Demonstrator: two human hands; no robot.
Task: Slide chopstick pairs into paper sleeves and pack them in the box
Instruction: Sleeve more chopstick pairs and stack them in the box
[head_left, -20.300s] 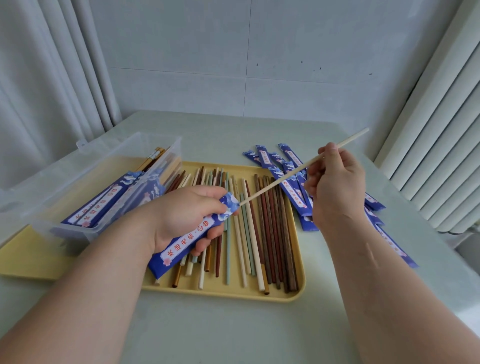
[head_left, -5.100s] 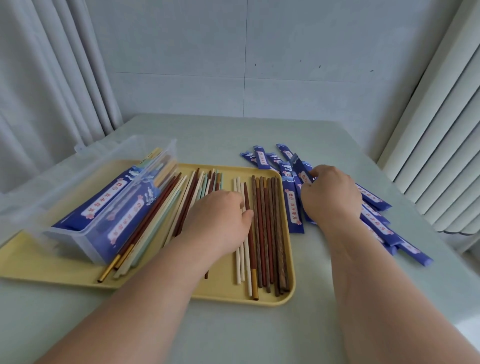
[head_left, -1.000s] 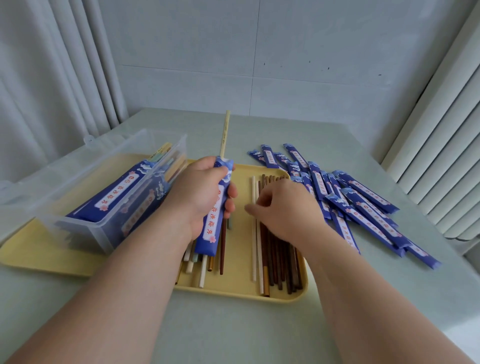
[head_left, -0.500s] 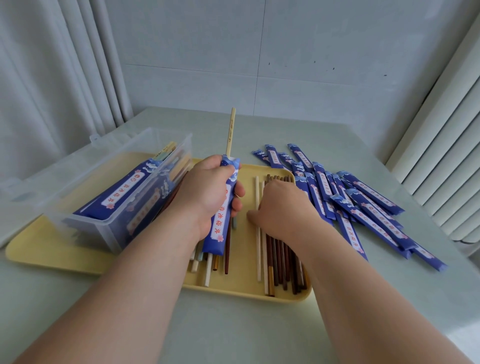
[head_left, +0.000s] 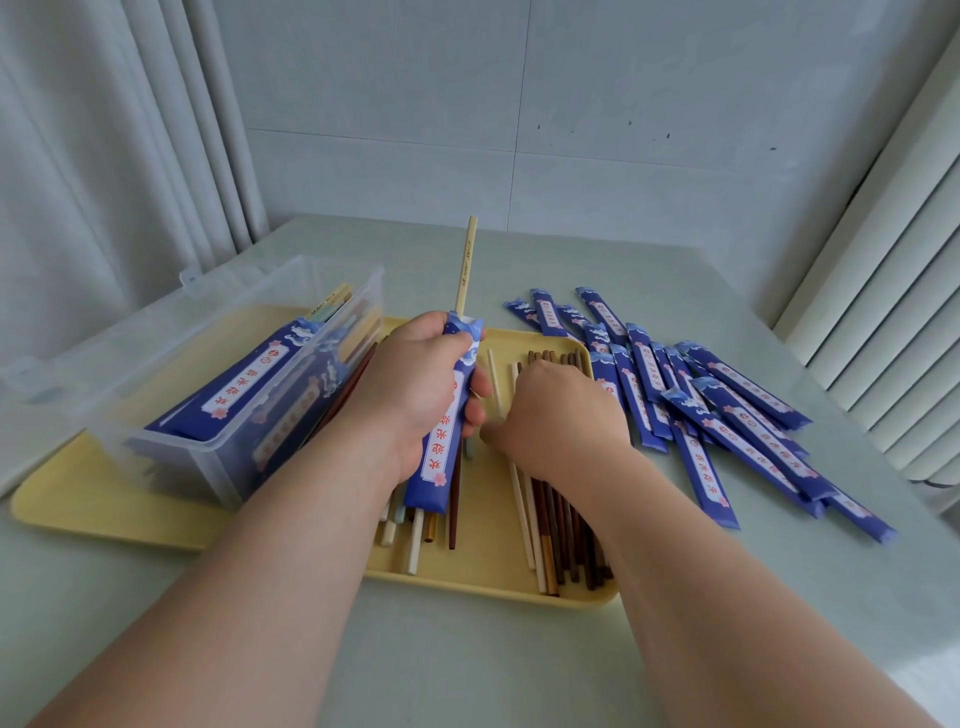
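Head view: L hand (head_left: 415, 384) gripped round blue sleeve (head_left: 441, 447), one pale chopstick (head_left: 466, 265) protruding at top, same as 0.5 s ago. R hand (head_left: 561, 415) curled down onto loose chopsticks (head_left: 563, 530) in yellow tray (head_left: 483, 574), now closer to L hand; whether it holds one can't be told. Box (head_left: 171, 467) on tray's left end, w/ packed sleeves.
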